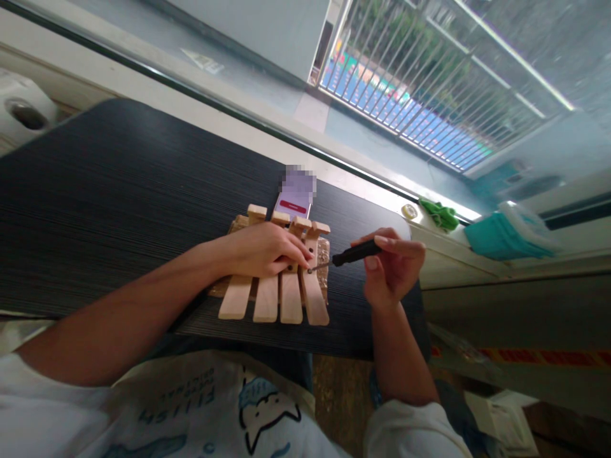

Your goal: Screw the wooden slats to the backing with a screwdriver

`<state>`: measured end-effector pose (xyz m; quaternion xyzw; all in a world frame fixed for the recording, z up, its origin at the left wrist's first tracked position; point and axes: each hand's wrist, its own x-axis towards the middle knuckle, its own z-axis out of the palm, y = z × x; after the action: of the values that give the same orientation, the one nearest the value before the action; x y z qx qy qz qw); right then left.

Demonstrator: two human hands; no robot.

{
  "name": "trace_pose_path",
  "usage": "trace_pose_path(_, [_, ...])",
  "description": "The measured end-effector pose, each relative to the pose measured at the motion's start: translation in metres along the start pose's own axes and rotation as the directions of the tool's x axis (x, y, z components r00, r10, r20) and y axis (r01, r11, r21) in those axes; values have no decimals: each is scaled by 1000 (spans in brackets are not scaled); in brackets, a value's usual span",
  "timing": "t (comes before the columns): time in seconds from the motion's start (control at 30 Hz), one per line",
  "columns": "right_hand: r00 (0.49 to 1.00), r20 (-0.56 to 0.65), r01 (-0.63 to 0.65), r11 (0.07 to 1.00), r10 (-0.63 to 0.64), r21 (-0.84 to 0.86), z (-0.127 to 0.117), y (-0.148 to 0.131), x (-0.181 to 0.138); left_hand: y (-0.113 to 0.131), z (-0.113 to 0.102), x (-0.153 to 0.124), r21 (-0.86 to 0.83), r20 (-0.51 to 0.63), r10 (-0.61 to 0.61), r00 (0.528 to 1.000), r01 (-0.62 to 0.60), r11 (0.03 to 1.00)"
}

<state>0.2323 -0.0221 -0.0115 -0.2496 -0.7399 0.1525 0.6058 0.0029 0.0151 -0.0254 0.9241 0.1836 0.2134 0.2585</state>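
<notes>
- Head cam: left hand (265, 251) is palm-down across the four wooden slats (265, 302), wrist off to the left, fingers close together and a bit bent, reaching toward the rightmost slat. Can't tell if its fingertips are pinching anything.
- Right hand (395, 267) is on the right, raised just off the desk (119, 191), thumb and fingers pinching the black handle of a screwdriver (357, 252). The shaft slants down-left, tip right at a small dark screw (309, 271) in the rightmost slat.
- Slats sit side by side on a brown block (323, 251), near the desk's front edge.
- Writing: the shirt (214, 413) has upside-down lettering; I make out "ORIGINAL", but the bigger word's iffy.
- Phone (296, 194) just behind the slats shows a red button, text too small to read.
</notes>
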Motion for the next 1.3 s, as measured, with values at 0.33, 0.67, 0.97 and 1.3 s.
trace_pose_path(0.33, [977,148,-170,979,152,110,-4,-4,5,-1,0,-1,10,8,-4,1000,4,1000])
trace_pose_path(0.67, [965,172,-233,945,197,228,-3,-4,1,0,0,-1,-5,11,-18,1000,18,1000])
trace_pose_path(0.97, [951,228,-260,938,208,230,-7,-2,-1,-2,1,-1,6,1,-1,1000,1,1000])
trace_pose_path(1.3, [961,216,-219,951,172,218,-7,-1,2,-2,1,0,8,7,-4,1000,4,1000])
